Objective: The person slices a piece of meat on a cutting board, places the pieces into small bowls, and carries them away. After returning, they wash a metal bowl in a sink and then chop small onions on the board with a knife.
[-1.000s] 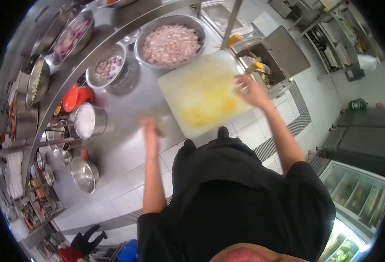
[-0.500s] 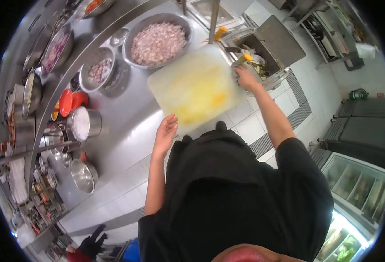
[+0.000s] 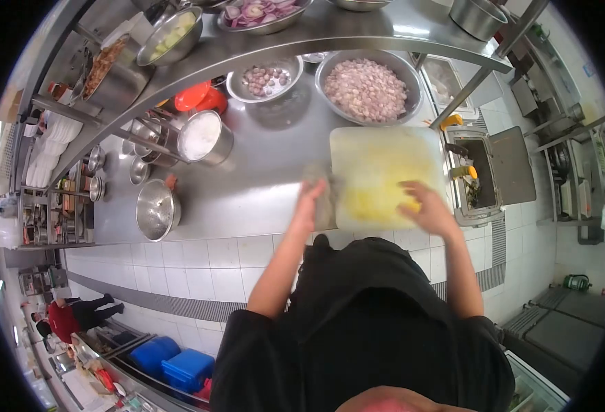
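A pale cutting board (image 3: 388,165) with yellow stains lies near the counter's front edge. Over its lower right part is my right hand (image 3: 431,209), its fingers apart and nothing seen in them. My left hand (image 3: 307,206) is beside the board's left edge, smeared by motion. Against its fingers is a blurred greyish thing (image 3: 326,206), perhaps a cloth; whether the fingers grip it cannot be made out. Behind the board stands a large metal bowl of chopped pinkish pieces (image 3: 365,89).
Left of the board are a bowl of small bulbs (image 3: 264,80), a pot of white contents (image 3: 199,136) and an empty bowl (image 3: 157,210). A shelf (image 3: 261,45) overhangs the back. An open bin (image 3: 476,172) is at the right; a person (image 3: 65,320) is far left.
The view has turned. My right hand has come from the board's far right corner, by the bin, to above the board. The greyish blurred thing now shows by my left hand.
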